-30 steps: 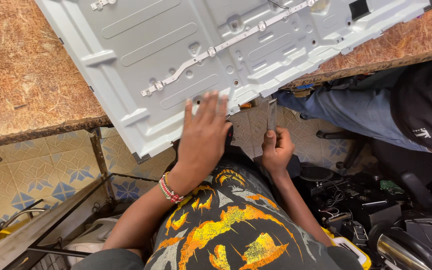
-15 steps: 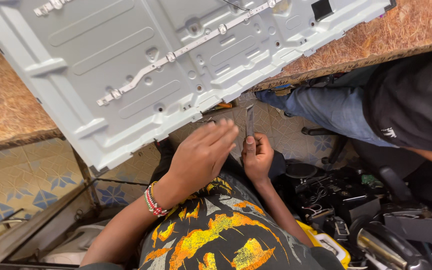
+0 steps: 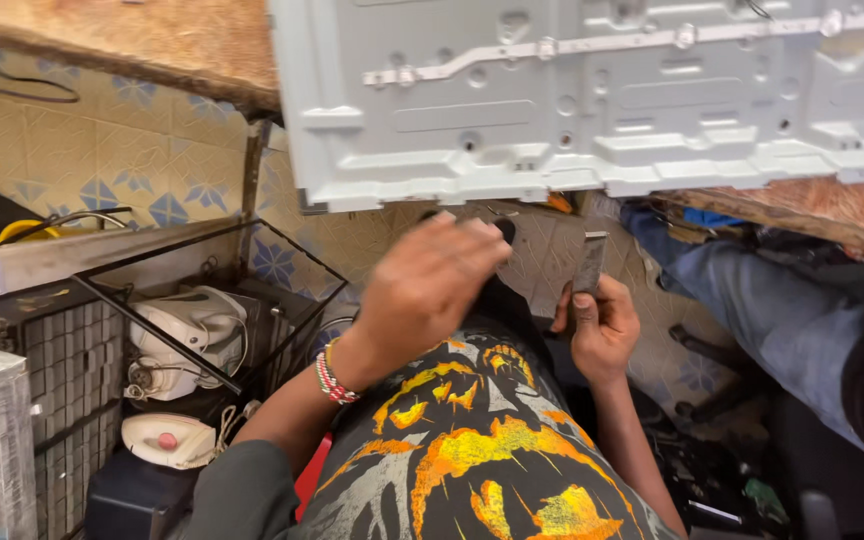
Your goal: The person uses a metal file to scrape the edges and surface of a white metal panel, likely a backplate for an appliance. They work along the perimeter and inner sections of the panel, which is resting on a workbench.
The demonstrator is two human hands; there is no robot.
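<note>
Progress unclear: right hand (image 3: 602, 330) pinching thin grey metal strip (image 3: 589, 262) upright; left hand (image 3: 432, 285) loosely open, empty, below pale grey sheet-metal panel (image 3: 592, 100) on bench.

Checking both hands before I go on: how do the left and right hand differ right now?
The left hand is empty, fingers bent loosely, while the right hand holds a thin grey strip upright. The left hand sits nearer the panel edge; the right hand is lower. A beaded bracelet circles the left wrist; the right wrist is bare. Both hang below the panel, above the lap.
</note>
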